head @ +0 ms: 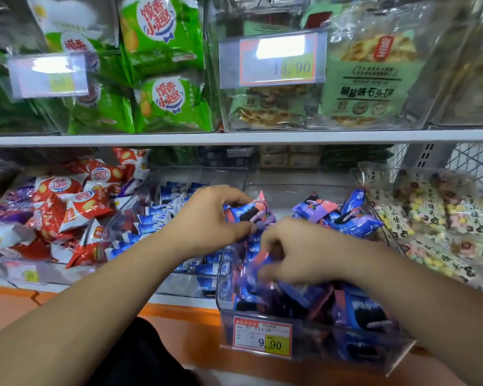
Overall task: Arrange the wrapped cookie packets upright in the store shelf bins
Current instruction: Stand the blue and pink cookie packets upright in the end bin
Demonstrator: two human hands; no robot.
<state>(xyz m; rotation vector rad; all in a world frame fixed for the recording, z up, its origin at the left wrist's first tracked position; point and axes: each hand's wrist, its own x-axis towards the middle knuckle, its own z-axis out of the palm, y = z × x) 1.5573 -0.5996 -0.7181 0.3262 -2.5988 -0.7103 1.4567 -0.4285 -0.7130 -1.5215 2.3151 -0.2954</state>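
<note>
A clear plastic bin (pixel 396 355) on the lower shelf holds several blue, purple and pink wrapped cookie packets (pixel 354 316). My left hand (pixel 209 218) grips a small bunch of packets (pixel 248 213) above the bin's back left part. Just in front and right of it, my right hand (pixel 293 252) reaches down into the bin with its fingers curled around a blurred blue and pink packet (pixel 258 263). More packets (pixel 346 215) lie loose at the back of the bin.
Left of this bin stands a bin of blue-white packets (pixel 162 213), then red and purple snack bags (pixel 67 207). A bin of pastel candy bags (pixel 435 224) is on the right. The upper shelf carries green bags (pixel 165 59) and biscuit packs (pixel 371 84). A price tag (pixel 262 337) hangs in front.
</note>
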